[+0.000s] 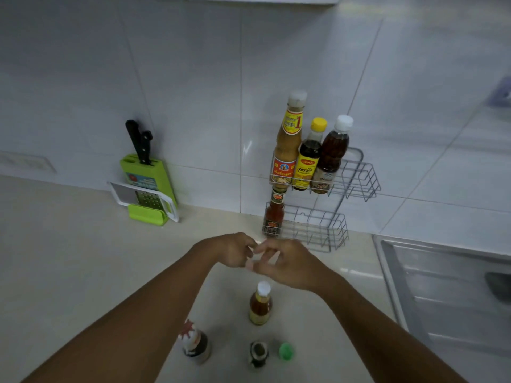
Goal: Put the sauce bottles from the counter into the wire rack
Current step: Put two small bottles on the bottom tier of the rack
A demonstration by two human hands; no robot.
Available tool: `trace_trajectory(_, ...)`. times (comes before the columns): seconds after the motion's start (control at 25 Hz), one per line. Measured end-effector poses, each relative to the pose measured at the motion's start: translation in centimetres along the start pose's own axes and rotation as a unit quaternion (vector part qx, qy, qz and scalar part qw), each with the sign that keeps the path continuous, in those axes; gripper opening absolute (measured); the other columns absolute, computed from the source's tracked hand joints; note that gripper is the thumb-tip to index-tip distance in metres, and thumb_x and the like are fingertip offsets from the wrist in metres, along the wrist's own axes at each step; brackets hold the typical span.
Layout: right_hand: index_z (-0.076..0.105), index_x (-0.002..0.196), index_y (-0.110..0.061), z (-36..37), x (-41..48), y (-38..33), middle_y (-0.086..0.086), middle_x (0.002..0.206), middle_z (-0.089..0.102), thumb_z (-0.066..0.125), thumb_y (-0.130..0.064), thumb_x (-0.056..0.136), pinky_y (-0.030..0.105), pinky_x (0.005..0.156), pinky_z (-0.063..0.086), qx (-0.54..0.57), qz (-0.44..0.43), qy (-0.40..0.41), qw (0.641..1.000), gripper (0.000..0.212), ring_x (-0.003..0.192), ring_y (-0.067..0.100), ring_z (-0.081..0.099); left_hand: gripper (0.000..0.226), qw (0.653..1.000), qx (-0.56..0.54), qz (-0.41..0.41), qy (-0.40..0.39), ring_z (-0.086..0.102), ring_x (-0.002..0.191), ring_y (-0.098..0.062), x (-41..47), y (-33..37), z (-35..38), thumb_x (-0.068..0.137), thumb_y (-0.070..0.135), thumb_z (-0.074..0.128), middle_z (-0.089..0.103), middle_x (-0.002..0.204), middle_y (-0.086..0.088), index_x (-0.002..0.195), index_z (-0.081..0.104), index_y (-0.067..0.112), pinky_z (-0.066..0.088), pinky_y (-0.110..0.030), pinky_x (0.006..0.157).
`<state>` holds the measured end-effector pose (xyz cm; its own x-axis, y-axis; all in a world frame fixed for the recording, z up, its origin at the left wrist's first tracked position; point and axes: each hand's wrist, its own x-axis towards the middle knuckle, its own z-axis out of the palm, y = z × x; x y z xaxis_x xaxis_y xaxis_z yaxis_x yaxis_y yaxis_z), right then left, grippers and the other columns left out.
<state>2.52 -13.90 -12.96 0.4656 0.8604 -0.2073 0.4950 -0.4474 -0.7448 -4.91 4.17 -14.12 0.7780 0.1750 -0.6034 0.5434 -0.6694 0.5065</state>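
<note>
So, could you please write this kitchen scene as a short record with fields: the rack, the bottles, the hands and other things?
upper shelf: wire rack holds three upright bottles, the tall orange sauce bottle, yellow-capped bottle and white-capped dark bottle
lower shelf: one red sauce bottle at its left end
counter: white-capped amber bottle, red-and-white-capped bottle, dark open-topped bottle, green cap
hands: left hand and right hand meet above the counter, holding no bottle
other: green knife block, sink
</note>
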Motion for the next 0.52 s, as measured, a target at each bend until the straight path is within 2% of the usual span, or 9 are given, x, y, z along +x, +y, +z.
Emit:
trace_trajectory(0.08,0.073,0.118,-0.027,1.8,-1.6,0.4,-0.014,0.105,0.068,0.079,-0.061,0.069,0.024,0.080,0.053,-0.081,0.003,-0.080,0.993,0.060,0.097,0.006,0.067,0.066,0.999,0.028,0.002,-0.021,0.055,0.131,-0.022,-1.3,0.2,1.2,0.088,0.003,0.064,0.054,0.148,-0.005,0.150,0.043,0.015,0.048,-0.029,0.100)
trace_trajectory(0.2,0.078,0.092,-0.010,3.6,-2.3,1.2,0.003,0.088,0.074,0.075,-0.020,0.077,0.030,0.072,0.052,-0.125,-0.044,-0.042,0.990,0.019,0.086,0.025,0.069,0.070,0.997,0.073,0.016,-0.022,0.056,0.128,-0.023,-3.2,1.1,2.9,0.083,0.005,0.069,0.054,0.146,-0.004,0.148,0.045,0.018,0.050,-0.036,0.103)
trace_trajectory(0.24,0.079,0.089,-0.008,3.7,-2.5,1.2,0.004,0.086,0.074,0.072,-0.014,0.078,0.031,0.072,0.053,-0.128,-0.048,-0.023,0.990,0.014,0.084,0.026,0.068,0.071,0.996,0.084,0.016,-0.020,0.056,0.128,-0.024,-3.8,1.4,3.5,0.082,0.007,0.071,0.054,0.147,-0.004,0.147,0.045,0.018,0.050,-0.039,0.103)
trace_trajectory(0.4,0.081,0.097,-0.016,-0.1,-5.1,-1.0,0.000,0.093,0.078,0.078,-0.016,0.079,0.036,0.078,0.062,-0.060,-0.054,0.073,0.994,0.019,0.084,0.015,0.072,0.082,0.998,0.041,0.035,0.011,0.053,0.130,-0.024,-6.3,2.5,5.0,0.072,0.029,0.084,0.053,0.145,-0.001,0.145,0.046,0.024,0.048,-0.043,0.107)
trace_trajectory(0.52,0.078,0.099,-0.016,-5.2,-8.0,-4.2,0.002,0.079,0.079,0.082,-0.020,0.081,0.034,0.070,0.065,0.018,-0.084,0.131,0.988,0.019,0.067,0.018,0.076,0.070,0.977,-0.120,0.119,0.128,0.064,0.109,-0.016,-8.8,4.7,5.6,0.059,0.042,0.090,0.067,0.119,0.006,0.121,0.061,0.034,0.055,-0.042,0.097)
